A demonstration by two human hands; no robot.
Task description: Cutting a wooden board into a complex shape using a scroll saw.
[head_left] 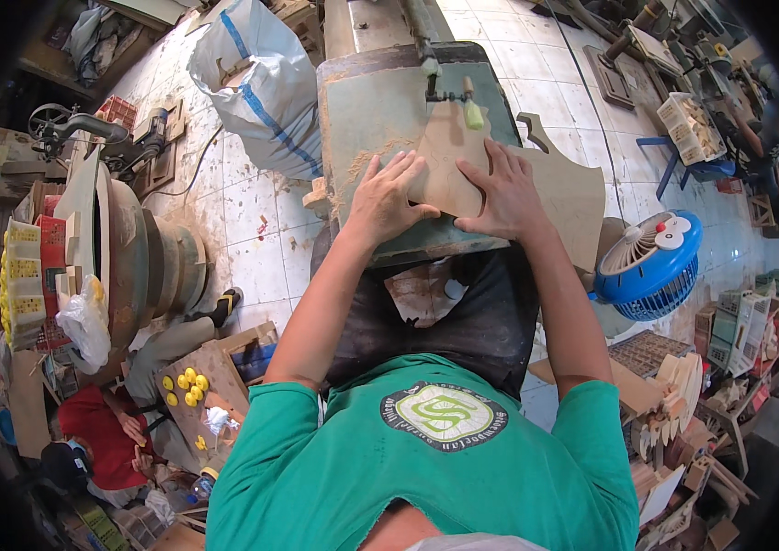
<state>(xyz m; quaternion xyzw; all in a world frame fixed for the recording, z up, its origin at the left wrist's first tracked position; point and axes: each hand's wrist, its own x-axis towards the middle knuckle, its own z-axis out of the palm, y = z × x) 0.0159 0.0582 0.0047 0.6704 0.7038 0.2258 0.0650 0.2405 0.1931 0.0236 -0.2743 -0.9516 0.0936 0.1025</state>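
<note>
A thin, pale wooden board (449,165) lies on the saw table (353,106), its far end under the scroll saw's arm and blade holder (445,95). My left hand (386,195) lies palm down at the board's left edge, fingers stretched forward and thumb pointing inward. My right hand (504,191) presses on its right side with the fingers spread. Neither hand wraps round anything. A green-tipped handle (472,112) stands beside the blade holder. Sawdust (376,151) is scattered on the table left of the board.
A larger cut sheet (569,197) sticks out right of the table. Beyond it stands a blue fan (651,266). A white sack (265,92) stands left of the table. At lower left, a person in red (95,432) sits by a bench with yellow round pieces (189,386).
</note>
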